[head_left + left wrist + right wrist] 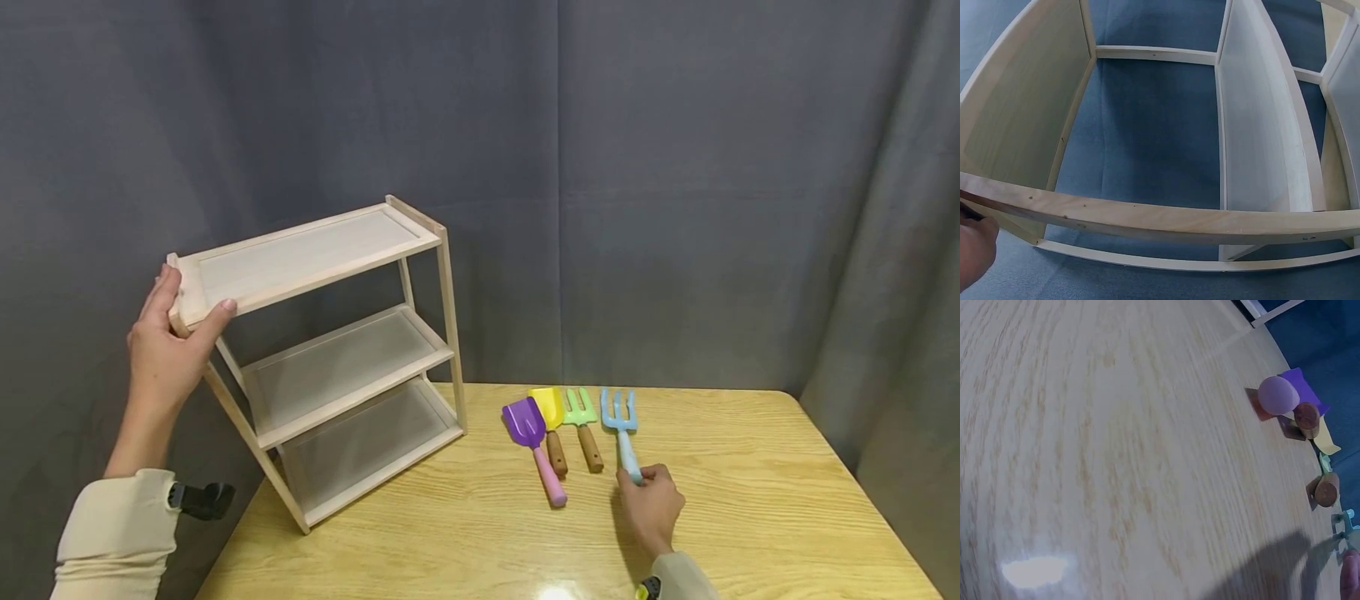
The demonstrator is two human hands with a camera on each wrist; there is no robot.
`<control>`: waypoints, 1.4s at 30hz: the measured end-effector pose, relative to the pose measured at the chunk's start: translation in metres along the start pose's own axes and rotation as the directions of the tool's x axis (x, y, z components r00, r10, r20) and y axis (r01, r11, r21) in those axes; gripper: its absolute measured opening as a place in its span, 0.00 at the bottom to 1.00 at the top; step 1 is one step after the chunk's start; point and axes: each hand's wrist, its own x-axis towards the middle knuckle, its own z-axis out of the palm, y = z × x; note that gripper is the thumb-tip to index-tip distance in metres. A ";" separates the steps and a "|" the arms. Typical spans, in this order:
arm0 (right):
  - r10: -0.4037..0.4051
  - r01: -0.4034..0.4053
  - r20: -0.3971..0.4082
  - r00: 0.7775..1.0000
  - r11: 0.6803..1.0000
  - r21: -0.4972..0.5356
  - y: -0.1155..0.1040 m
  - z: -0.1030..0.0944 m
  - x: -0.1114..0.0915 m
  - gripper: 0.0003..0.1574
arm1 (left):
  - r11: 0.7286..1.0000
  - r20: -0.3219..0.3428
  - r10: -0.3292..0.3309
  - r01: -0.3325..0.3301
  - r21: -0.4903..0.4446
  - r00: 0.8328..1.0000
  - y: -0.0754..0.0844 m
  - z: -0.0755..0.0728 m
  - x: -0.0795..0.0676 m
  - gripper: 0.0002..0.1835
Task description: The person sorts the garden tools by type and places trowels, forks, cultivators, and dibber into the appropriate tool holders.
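Pointing its tines far and slightly left, the blue fork (622, 435) is right of the green fork (581, 415), long axis near to far. The right hand (652, 507) pinches its handle's near end; the left hand (166, 340) grips the wooden shelf (307, 255) by its upper left end.

You are in what looks like a curtained-off recording booth. Plain grey curtain (675, 167) hangs behind the wood-grained table (750, 467), marked by one vertical seam, and falls in folds to the table's right; the same grey fabric covers the area left of the table. A bright patch of reflected light (556, 593) shines on the table's near side, and you wear black wrist gear (201, 500) over your sleeve. Whether home, lab or office surrounds the curtain, you cannot tell.
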 end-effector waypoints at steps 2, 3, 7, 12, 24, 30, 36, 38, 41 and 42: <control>-0.024 0.025 -0.030 0.999 1.000 0.012 -0.002 -0.001 0.000 0.15 | 1.000 -0.004 0.007 -0.007 0.001 1.000 -0.001 0.000 0.000 0.40; -0.035 0.036 -0.046 0.998 0.999 0.016 -0.003 -0.002 0.000 0.14 | 1.000 -0.005 0.008 -0.008 0.003 1.000 -0.001 0.000 0.000 0.40; -0.060 0.063 -0.087 0.994 0.998 0.030 -0.005 -0.005 0.001 0.12 | 1.000 -0.011 0.008 -0.008 -0.006 1.000 -0.002 0.000 0.002 0.40; -0.069 0.073 -0.107 0.992 0.997 0.026 -0.004 -0.006 0.002 0.11 | 1.000 -0.020 0.017 -0.017 -0.005 1.000 -0.003 0.001 0.002 0.40; -0.145 0.158 -0.171 0.975 0.985 0.067 -0.009 -0.012 0.001 0.10 | 0.999 -0.059 0.038 -0.040 -0.027 0.997 -0.003 0.002 0.003 0.40; -0.178 0.197 -0.168 0.970 0.975 0.101 -0.016 -0.022 -0.002 0.09 | 0.998 -0.070 0.060 -0.061 -0.014 0.996 -0.004 0.002 0.002 0.39; -0.218 0.234 -0.145 0.965 0.966 0.109 -0.017 -0.033 -0.001 0.10 | 0.999 -0.064 0.049 -0.050 -0.008 0.997 -0.005 0.001 0.003 0.39; -0.212 0.227 -0.133 0.968 0.968 0.110 -0.017 -0.035 -0.001 0.10 | 0.999 -0.056 0.040 -0.040 -0.006 0.998 -0.006 0.000 0.003 0.39; -0.206 0.219 -0.112 0.972 0.968 0.122 -0.017 -0.038 -0.002 0.11 | 1.000 -0.040 0.025 -0.025 0.001 0.999 -0.006 -0.002 0.003 0.39; -0.207 0.220 -0.108 0.972 0.967 0.129 -0.017 -0.039 -0.002 0.11 | 1.000 -0.036 0.021 -0.021 0.006 0.999 -0.006 -0.003 0.003 0.39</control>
